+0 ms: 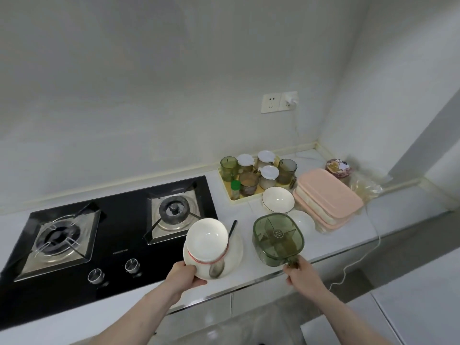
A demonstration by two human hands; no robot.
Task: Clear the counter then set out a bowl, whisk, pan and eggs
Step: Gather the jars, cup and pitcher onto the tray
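Over white counter (pixel 249 275), left grip (pixel 185 272) clamps bowl (pixel 207 239); right grip (pixel 300 271) clamps green box (pixel 278 239), label unreadable.

We see a white counter (pixel 331 235) and a black hob (pixel 117 235) with silvery knobs (pixel 131 265). A white bowl (pixel 207 239) banded in red sits on a white plate (pixel 235 255). The divided box (pixel 278 239) is clear green, the stacked boxes (pixel 328 195) pink-lidded, the tray (pixel 245 196) pale yellow, two cups (pixel 229 165) green-tinted.
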